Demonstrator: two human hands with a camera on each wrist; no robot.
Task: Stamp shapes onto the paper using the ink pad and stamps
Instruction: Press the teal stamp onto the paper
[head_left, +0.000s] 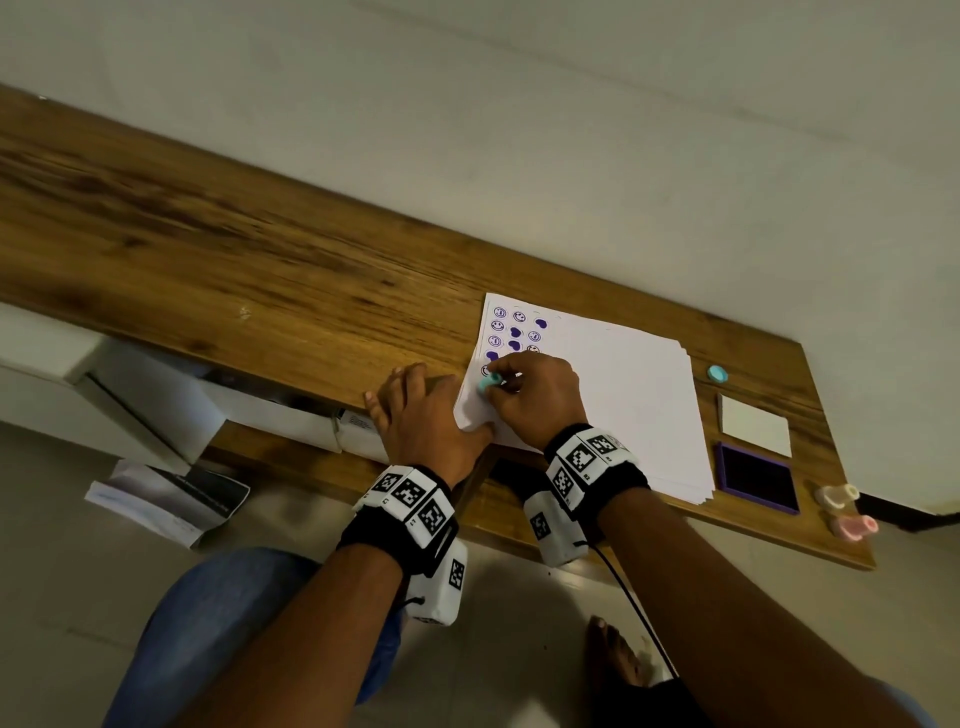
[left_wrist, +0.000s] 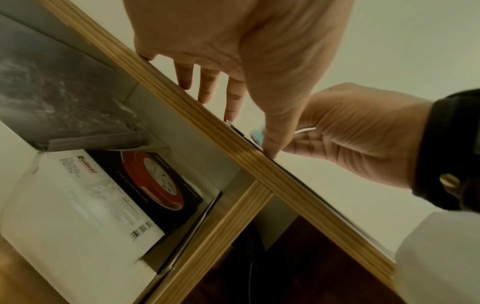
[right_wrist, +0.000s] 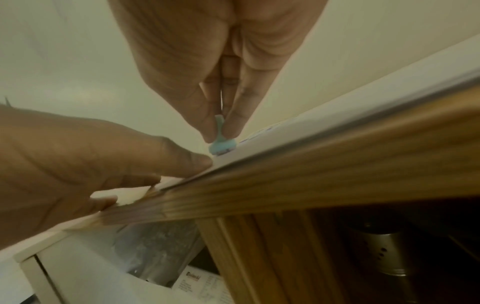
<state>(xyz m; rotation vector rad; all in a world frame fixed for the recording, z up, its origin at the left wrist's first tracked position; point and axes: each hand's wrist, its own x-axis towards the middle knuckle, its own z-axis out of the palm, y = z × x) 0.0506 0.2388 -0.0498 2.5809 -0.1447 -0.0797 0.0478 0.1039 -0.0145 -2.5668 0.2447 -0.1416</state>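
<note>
Head view: my right grip (head_left: 530, 389) pinches the small teal plastic stamp (head_left: 488, 383) down onto the white paper stack (head_left: 623, 395); left grip (head_left: 421, 410) flat, fingers straight, holding its corner.

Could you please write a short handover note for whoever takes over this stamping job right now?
Right hand: pinches the teal stamp, face down on the paper near its left edge.
Left hand: flat, fingers straight, holding the paper's near left corner at the desk edge.
Right of the paper: open purple ink pad, its white lid, a teal cap, two pink stamps.
Done: three short columns of purple smileys and hearts, top left.
Left: the rest of the sheet.
</note>
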